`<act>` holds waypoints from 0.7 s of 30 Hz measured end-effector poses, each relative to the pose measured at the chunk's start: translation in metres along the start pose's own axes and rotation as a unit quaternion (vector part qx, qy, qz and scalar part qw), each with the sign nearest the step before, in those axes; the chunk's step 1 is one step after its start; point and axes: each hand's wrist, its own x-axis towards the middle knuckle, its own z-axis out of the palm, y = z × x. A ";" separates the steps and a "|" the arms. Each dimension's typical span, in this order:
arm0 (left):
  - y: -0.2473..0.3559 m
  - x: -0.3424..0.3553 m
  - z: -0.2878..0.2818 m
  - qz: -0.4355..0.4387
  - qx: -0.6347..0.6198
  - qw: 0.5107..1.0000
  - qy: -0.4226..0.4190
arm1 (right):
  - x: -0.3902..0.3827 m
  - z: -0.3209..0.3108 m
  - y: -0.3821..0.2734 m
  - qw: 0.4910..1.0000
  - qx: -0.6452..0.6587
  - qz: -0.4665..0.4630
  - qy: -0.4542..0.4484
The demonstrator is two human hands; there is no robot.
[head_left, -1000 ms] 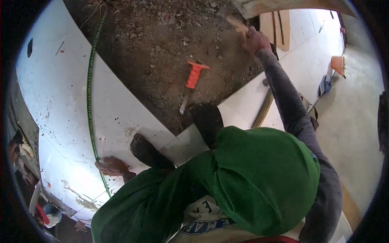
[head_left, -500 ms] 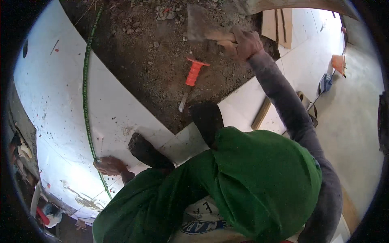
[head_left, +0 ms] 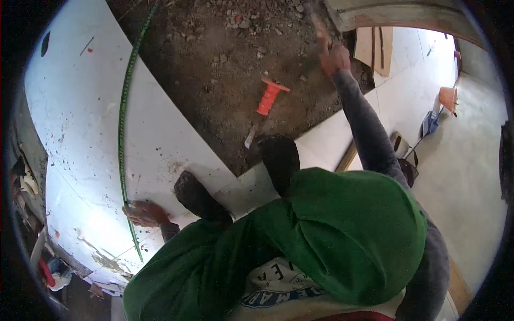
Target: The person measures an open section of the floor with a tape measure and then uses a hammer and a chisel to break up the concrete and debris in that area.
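At the far right of the soil patch (head_left: 214, 75), my right hand (head_left: 336, 60) is closed on the light handle of a trowel (head_left: 320, 27). The tool is blurred and its blade shows nearly edge-on by the wooden piece. My left hand (head_left: 145, 213) rests low on the white tiles (head_left: 85, 123), its fingers curled over a long thin green rod (head_left: 123, 117). That rod stretches away from me across the tiles to the edge of the soil. A chisel (head_left: 269, 97) with an orange-red ribbed grip and guard lies on the soil, its metal blade toward my feet.
My dark-shod feet (head_left: 278, 160) stand at the near corner of the soil. A broad wooden piece (head_left: 396, 15) crosses the far right above a board (head_left: 372, 51). An orange container (head_left: 448, 99) and a blue item (head_left: 430, 123) lie right. Assorted clutter (head_left: 53, 275) sits at lower left.
My right hand has shifted a little right and turned the trowel from flat across the soil to nearly edge-on, pointing away. The view has shifted slightly. My left hand stays at the green rod.
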 end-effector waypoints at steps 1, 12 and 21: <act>-0.005 -0.003 -0.008 -0.009 0.009 1.000 0.000 | 0.000 -0.002 -0.007 0.999 0.031 -0.030 -0.028; -0.019 -0.003 0.000 0.051 0.023 0.998 0.031 | -0.078 -0.047 0.022 0.996 -0.092 0.000 -0.002; -0.018 -0.003 -0.006 0.009 -0.007 1.000 0.014 | -0.082 -0.050 -0.008 0.943 0.079 -0.291 0.144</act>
